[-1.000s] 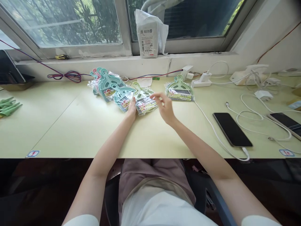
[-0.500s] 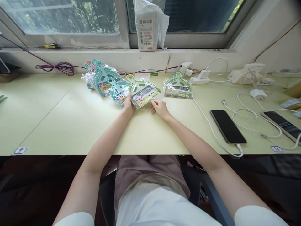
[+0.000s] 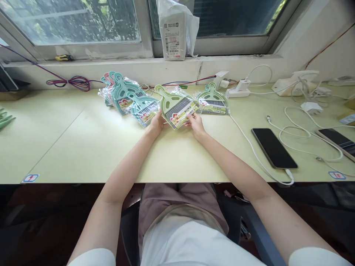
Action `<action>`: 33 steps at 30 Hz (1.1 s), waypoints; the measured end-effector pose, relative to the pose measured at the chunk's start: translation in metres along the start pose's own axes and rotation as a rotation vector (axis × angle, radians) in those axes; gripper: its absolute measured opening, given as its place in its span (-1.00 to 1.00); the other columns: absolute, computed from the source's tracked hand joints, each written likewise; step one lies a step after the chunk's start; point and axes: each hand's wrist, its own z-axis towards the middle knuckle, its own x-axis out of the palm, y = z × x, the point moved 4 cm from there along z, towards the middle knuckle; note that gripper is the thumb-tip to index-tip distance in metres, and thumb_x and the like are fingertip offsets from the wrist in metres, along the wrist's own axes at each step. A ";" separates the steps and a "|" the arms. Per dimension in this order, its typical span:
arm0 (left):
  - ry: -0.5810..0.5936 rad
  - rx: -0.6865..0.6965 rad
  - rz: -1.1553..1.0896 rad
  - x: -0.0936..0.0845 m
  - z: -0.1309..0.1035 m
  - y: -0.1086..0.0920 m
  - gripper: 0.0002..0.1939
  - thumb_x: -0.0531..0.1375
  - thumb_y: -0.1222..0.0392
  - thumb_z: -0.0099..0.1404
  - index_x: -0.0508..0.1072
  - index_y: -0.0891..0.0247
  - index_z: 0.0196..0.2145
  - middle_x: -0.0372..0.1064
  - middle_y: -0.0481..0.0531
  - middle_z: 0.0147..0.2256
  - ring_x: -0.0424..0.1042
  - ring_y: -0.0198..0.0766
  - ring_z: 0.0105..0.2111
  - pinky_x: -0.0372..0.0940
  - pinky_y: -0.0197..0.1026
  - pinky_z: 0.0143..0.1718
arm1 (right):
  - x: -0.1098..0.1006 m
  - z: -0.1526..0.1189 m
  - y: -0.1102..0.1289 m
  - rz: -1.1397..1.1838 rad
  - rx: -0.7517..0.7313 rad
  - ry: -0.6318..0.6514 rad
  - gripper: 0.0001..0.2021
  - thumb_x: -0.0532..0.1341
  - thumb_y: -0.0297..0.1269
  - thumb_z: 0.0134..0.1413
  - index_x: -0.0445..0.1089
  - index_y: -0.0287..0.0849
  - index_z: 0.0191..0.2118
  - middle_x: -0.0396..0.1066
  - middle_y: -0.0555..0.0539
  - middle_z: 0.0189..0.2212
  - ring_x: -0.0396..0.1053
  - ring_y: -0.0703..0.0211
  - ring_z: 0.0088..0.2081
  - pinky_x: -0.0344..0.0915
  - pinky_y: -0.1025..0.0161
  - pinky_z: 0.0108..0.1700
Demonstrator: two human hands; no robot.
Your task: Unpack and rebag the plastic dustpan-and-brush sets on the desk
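Between my hands is a green dustpan and brush set [image 3: 177, 105] in clear wrapping, its handle pointing to the upper left. My left hand [image 3: 157, 123] grips its left lower edge. At its lower right side my right hand [image 3: 196, 125] has its fingers closed on the edge. Just left of it lies a blue dustpan set [image 3: 142, 107], close to my left hand. Further left, several wrapped sets in teal and pink [image 3: 122, 90] lie overlapping in a pile. On the right, another green set [image 3: 213, 99] rests on a blue one that shows at its handle.
A black phone [image 3: 274, 147] on a white charging cable lies to the right, with a second phone [image 3: 340, 142] beyond it. A power strip [image 3: 237, 90] and coiled wires [image 3: 79, 83] are along the wall. A wrapped box [image 3: 174, 37] stands on the sill.
The green dustpan set has moved right and nearer, away from the blue one. My right hand has closed on its right edge. The view has shifted slightly.
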 end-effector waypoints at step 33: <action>-0.339 0.569 0.861 -0.034 -0.025 -0.075 -0.64 0.28 -0.14 0.17 0.50 0.17 -0.24 0.47 0.11 -0.17 0.42 -0.03 -0.07 0.22 -0.13 -0.01 | 0.007 -0.016 0.024 -0.193 -0.076 0.434 -0.63 0.42 -0.04 -0.12 0.38 -0.18 -0.29 0.52 -0.04 -0.36 0.18 0.42 -0.71 0.14 0.35 -0.69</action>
